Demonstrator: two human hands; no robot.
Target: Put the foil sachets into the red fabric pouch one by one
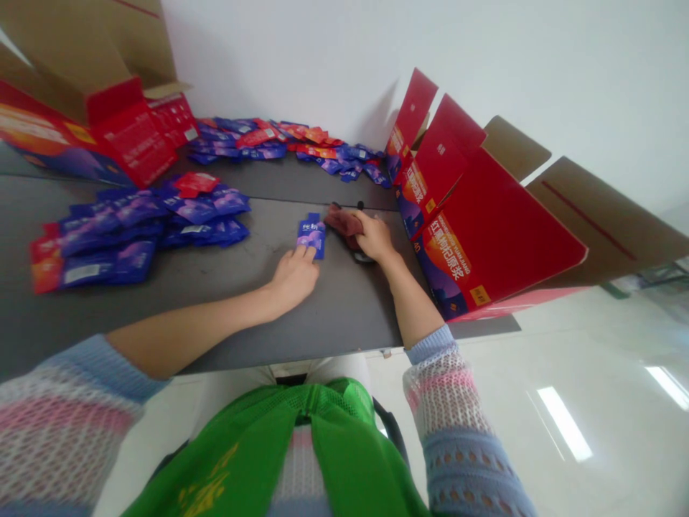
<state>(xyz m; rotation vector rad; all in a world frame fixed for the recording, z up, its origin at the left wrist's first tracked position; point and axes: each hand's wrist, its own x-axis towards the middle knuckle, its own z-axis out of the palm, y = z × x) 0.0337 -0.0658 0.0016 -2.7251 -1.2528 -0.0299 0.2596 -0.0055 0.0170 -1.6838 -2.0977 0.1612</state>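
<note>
My left hand (297, 276) rests at the middle of the grey table, its fingertips over the lower part of a purple sachet (311, 233). The sachet lies flat with its narrow spout end pointing away from me. Where the left thumb sits is hidden. To the right, my right hand (374, 235) is closed on a crumpled brown cloth (343, 221), just beside the sachet. Under and beside the cloth shows a dark object (362, 256) that I cannot make out.
A heap of purple and red sachets (129, 226) lies on the table's left; another row (237, 140) runs along the wall. Open red cartons stand at the left (129, 143) and right (457, 215), flaps sticking out. The grey table (226, 337) ends close to my lap.
</note>
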